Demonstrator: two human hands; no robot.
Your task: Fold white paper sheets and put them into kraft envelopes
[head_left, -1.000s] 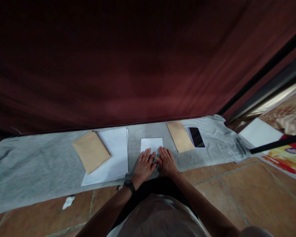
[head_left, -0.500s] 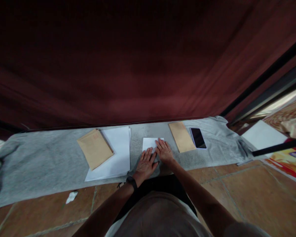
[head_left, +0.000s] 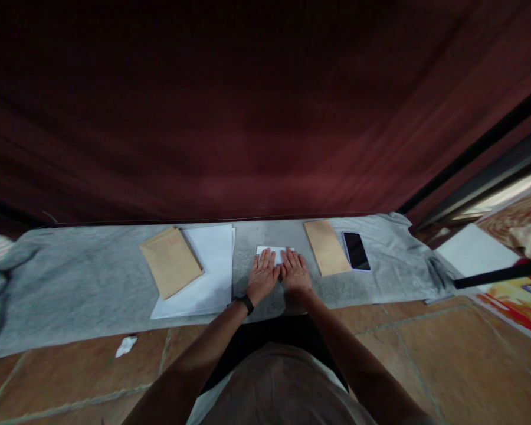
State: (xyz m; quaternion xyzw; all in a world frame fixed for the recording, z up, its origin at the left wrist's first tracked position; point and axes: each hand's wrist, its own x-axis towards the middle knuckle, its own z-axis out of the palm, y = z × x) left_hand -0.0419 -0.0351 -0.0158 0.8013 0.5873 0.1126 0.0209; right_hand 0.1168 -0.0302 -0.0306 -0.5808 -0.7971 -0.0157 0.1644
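A small white sheet of paper [head_left: 272, 250], perhaps folded, lies flat on the grey cloth under both palms; only its far strip and the gap between the hands show. My left hand [head_left: 262, 277], with a dark band at the wrist, rests on its left part, fingers stretched forward. On the right part my right hand [head_left: 295, 274] lies flat, fingers also extended. The thumbs nearly meet in the middle. To the right is a single brown envelope [head_left: 327, 248]. Left of the hands, brown envelopes [head_left: 170, 262] overlap larger white sheets [head_left: 215, 260].
A phone [head_left: 356, 251] lies right of the single envelope. The grey cloth [head_left: 88, 283] covers a long narrow surface against a dark red panel [head_left: 256, 147]. Crumpled white tissue [head_left: 126, 346] lies on the tiled floor [head_left: 407, 354]. A white board [head_left: 475, 251] stands at far right.
My left hand has slid forward and further onto the small paper, covering more of it. My right hand has straightened beside it, still flat on the paper.
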